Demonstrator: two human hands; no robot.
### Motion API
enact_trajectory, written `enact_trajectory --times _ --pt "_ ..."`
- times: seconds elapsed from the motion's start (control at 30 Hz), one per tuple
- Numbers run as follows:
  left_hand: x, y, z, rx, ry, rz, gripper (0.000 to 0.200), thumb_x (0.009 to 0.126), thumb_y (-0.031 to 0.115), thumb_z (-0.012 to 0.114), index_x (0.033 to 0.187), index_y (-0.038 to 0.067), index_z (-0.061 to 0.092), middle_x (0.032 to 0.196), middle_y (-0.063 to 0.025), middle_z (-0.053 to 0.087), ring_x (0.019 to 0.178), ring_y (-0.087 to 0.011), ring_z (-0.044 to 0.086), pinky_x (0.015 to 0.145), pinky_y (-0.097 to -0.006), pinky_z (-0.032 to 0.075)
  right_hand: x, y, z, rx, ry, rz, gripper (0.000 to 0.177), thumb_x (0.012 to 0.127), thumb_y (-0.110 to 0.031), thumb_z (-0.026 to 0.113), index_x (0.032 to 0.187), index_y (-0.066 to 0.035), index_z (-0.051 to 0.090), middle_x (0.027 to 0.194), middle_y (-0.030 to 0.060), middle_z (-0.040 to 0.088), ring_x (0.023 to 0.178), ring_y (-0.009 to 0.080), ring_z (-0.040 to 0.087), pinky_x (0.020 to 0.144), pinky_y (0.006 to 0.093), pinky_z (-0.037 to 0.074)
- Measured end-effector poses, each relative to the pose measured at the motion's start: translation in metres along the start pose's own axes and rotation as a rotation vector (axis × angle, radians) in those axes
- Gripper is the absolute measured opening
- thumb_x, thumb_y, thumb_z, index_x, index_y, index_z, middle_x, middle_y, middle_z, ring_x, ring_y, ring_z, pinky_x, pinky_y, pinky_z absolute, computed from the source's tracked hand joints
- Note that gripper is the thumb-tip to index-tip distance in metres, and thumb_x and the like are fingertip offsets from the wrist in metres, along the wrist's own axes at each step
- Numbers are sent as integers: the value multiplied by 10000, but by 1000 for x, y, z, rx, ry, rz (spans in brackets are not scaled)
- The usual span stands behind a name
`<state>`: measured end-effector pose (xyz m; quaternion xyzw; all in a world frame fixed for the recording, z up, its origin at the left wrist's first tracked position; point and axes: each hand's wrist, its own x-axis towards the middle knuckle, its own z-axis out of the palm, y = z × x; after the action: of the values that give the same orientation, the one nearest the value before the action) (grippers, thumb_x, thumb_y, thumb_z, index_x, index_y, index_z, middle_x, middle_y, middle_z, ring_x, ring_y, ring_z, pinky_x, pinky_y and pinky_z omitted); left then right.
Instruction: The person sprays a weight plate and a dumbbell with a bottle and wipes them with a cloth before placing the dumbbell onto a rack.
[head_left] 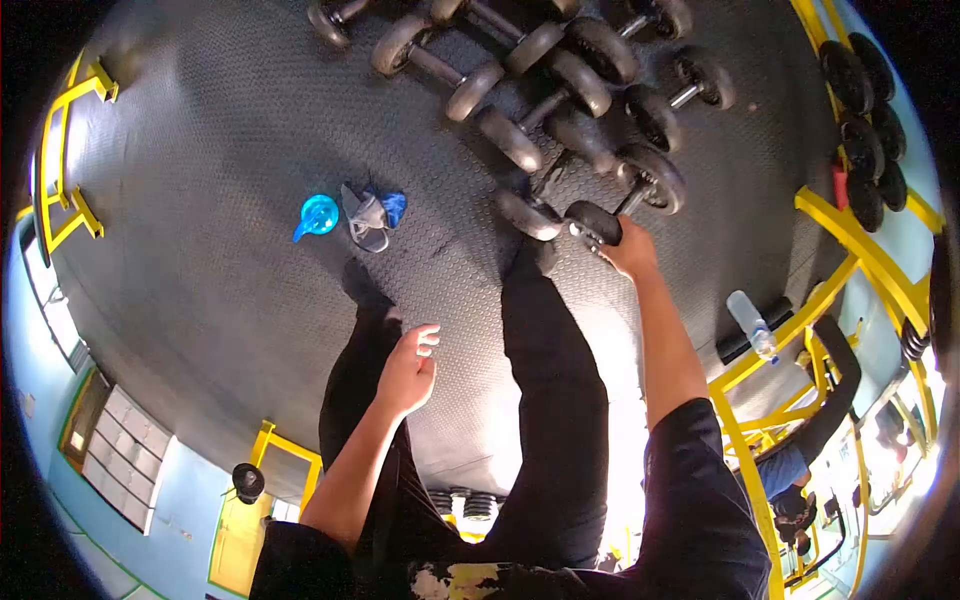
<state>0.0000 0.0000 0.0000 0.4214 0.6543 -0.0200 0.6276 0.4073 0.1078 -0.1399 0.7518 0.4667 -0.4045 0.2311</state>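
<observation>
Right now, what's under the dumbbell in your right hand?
Black studded floor matting lies under the dumbbell, with another dumbbell close beside it. The right hand covers its handle, and the spot directly beneath is hidden.

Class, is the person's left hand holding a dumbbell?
No, the left hand is open and empty; only the right hand grips a dumbbell.

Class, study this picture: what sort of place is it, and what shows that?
Most likely a gym's free-weights area. The right hand grips a dumbbell, other dumbbells lie on the black rubber floor, and yellow frames hold round weight plates.
</observation>
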Motion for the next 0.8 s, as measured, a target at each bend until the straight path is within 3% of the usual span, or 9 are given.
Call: enact_trajectory --times 0.07,0.1,0.23,0.3,0.43,0.47,0.67,0.77,0.8 --pt "18 -11 9 -67 18 34 480 854 -38 516 1324 65 508 1189 -149 627 1004 -258 631 889 -351 516 9 18 -16 58 37 -190 628 679 -223 829 1239 -63 596 1106 216 693 1048 319 677 916 430 516" --pt "-31 14 -11 -63 20 -8 480 854 -38 516 1324 65 508 1189 -149 627 1004 -258 631 889 -351 516 -28 14 -31 64 -5 -198 628 679 -223 829 1239 -63 596 1106 216 693 1048 319 677 916 430 516" --pt "-45 26 -21 -117 10 17 484 855 -50 523 1325 67 508 1167 -140 626 1022 -240 624 884 -342 516 -80 5 -29 333 -13 -53 633 645 -253 863 1185 -49 605 998 168 695 914 323 673 832 405 514" --pt "-55 27 -29 -151 3 38 480 861 -48 537 1324 77 511 1162 -137 627 1025 -233 622 876 -334 518 -115 -15 -16 341 -104 -71 720 660 -299 842 1275 -29 583 1122 211 672 1030 345 660 886 410 513" --pt "-77 17 -50 -204 41 50 475 865 -44 548 1321 82 513 1162 -134 627 1002 -224 630 863 -325 520 -208 -105 -7 530 -68 20 645 675 -255 825 1222 -3 594 1084 220 681 1001 345 664 896 400 499" --pt "-80 12 -57 -218 37 73 475 863 -44 549 1320 81 513 1158 -134 629 984 -220 633 849 -323 520 -212 -104 23 505 35 -86 618 688 -227 809 1219 4 593 1053 209 688 983 322 670 894 394 497" --pt "-93 -36 -108 -214 68 83 469 888 -35 530 1340 81 488 1164 -134 618 944 -207 613 859 -339 509 -243 -183 82 746 -169 8 593 704 -182 790 1226 13 588 1043 179 683 953 283 659 875 366 495" --pt "-83 -64 -127 -218 111 116 477 886 -29 534 1347 83 486 1161 -139 620 943 -211 616 862 -345 509 -226 -211 149 881 -159 -120 616 711 -161 785 1244 56 565 1039 147 673 862 226 651 777 352 521" --pt "-80 -72 -132 -219 109 119 477 886 -29 534 1347 83 486 1161 -139 620 943 -211 616 862 -345 509 -224 -229 163 979 -208 -35 615 712 -156 788 1249 46 566 1035 130 671 816 190 643 705 332 523"
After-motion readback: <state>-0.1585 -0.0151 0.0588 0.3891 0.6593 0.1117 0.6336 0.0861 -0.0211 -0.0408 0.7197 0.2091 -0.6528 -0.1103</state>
